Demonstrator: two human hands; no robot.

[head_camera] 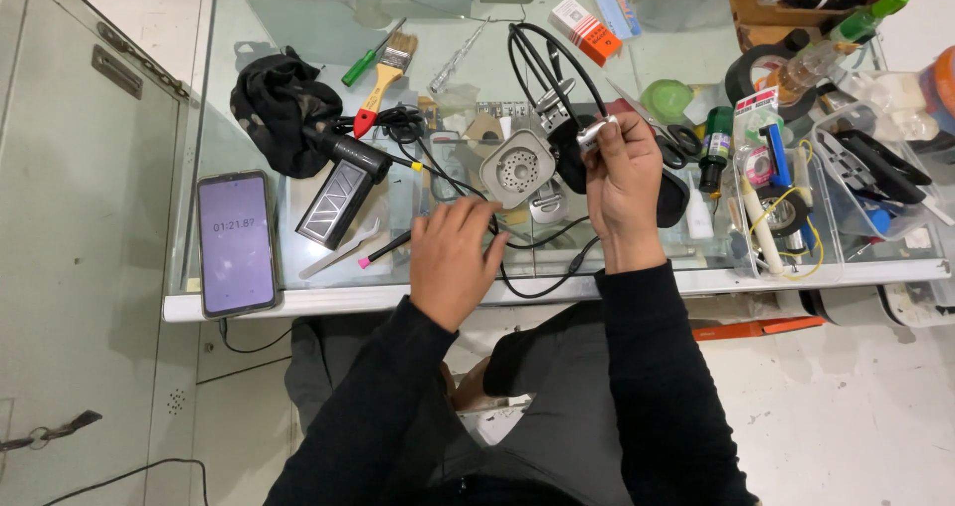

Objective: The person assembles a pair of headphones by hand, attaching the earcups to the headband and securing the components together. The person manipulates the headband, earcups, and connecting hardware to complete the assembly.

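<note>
Above the glass table (298, 28), right hand (622, 183) grips headphones (557, 108) — left hand (453, 257) flat.

Left hand (453, 259): palm down, fingers spread and slightly curled, tips pressed low ahead of the body; forearm in a black sleeve runs back toward the torso. Right hand (625, 180): raised higher and further forward, back of the hand to the camera, fingers closed in a pinch at the top; black-sleeved forearm nearly upright in view.

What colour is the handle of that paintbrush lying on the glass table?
The paintbrush has a yellow handle with a red tip, seen in the head view.
</note>
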